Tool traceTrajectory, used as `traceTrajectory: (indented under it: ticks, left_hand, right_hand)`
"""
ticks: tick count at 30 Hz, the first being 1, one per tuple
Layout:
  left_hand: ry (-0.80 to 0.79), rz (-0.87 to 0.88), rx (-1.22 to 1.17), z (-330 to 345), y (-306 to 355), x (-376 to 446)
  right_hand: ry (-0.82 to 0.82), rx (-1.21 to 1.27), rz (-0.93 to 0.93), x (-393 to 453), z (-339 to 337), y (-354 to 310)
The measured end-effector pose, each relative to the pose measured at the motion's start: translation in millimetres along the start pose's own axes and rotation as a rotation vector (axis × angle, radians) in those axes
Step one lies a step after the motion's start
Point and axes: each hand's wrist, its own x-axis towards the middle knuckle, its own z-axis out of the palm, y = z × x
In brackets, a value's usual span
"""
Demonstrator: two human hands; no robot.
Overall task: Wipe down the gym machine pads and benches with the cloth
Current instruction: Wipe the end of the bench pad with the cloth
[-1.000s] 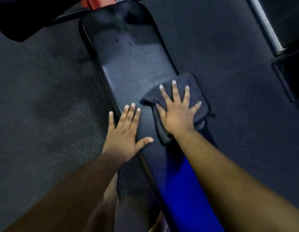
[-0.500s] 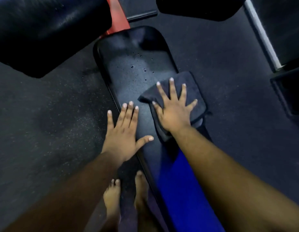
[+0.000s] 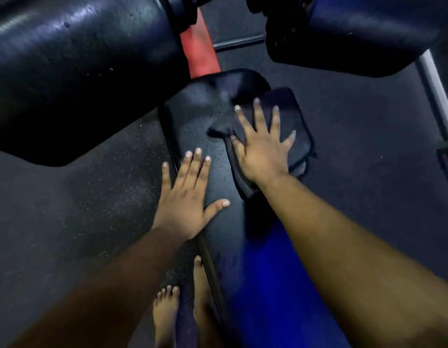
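Bare feet [image 3: 167,312]: 2, on the floor beside the bench's near left edge.

Bench [image 3: 217,177]: long black pad, running from the lower right up to a rounded far end; a blue sheen lies on its near part. Droplets dot the far half.

Left hand [image 3: 185,194]: flat, fingers straight, palm pressed on the bench's left edge; grip released, holding nothing. Judged to be a brace.

Right hand [image 3: 261,151]: flat, fingers spread, pressing the cloth onto the bench; grip released, not curled round the fabric.

Cloth [image 3: 290,121]: dark, folded, lying on the bench's far right part, its right side overhanging the edge.

Step in hand: wiping the bench top, judged to be well along, with the wet far end not yet done.

Next move calls for: steady downward pressure and a push of the cloth left and forward over the droplets, keeping the overhanging fold from slipping off.

Roller pads [image 3: 74,71]: 2 large black cylinders above the far end, on a red frame [image 3: 199,51]; judged to be unwiped.

Floor [image 3: 67,209]: dark speckled rubber.
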Motion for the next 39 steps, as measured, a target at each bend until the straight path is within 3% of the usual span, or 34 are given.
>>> traceTrajectory:
  ticks: [3,7,14,15,18,19,20,22,24,28,32,34,37,39]
  left_hand:
    - [0.004,-0.035,-0.021,-6,1,-2]
    - [-0.047,-0.099,-0.045,-15,-1,-1]
    - [-0.054,-0.142,-0.036,-15,-11,6]
    - [-0.048,-0.166,-0.037,-13,-13,3]
    - [-0.03,-0.274,-0.096,-13,-13,-9]
    - [-0.028,-0.277,-0.108,-13,-11,-12]
    - [-0.024,-0.269,-0.109,-13,-8,-15]
    - [-0.021,-0.251,-0.084,-11,-5,-17]
    - [-0.033,-0.224,-0.044,-8,-2,-19]
    - [-0.016,-0.211,-0.071,2,8,-29]
    - [-0.052,-0.182,-0.061,10,11,-45]
    - [-0.062,-0.183,-0.045,7,9,-47]
    - [-0.08,-0.161,-0.075,6,6,-45]
    - [-0.084,-0.152,-0.086,6,7,-42]
  right_hand:
    - [0.002,-0.012,-0.086,-36,-2,13]
    - [-0.121,-0.052,-0.141,-122,7,40]
    - [0.037,0.023,0.034,75,-13,-43]
    - [0.045,0.009,-0.048,74,-13,-57]
    - [-0.002,-0.113,-0.523,48,-11,-55]
    - [-0.013,-0.157,-0.585,49,-14,-41]
    - [-0.018,-0.174,-0.541,57,-18,-28]
    - [0.024,-0.08,-0.241,76,-23,-18]
    - [0.057,-0.052,-0.096,74,-21,-42]
    - [0.0,-0.108,-0.39,50,-14,-101]
    - [-0.059,-0.178,-0.642,72,-26,-58]
    - [-0.009,-0.105,-0.528,77,-30,-24]
    - [0.069,0.031,-0.163,72,-26,-26]
    - [0.094,0.005,-0.165,56,-20,-62]
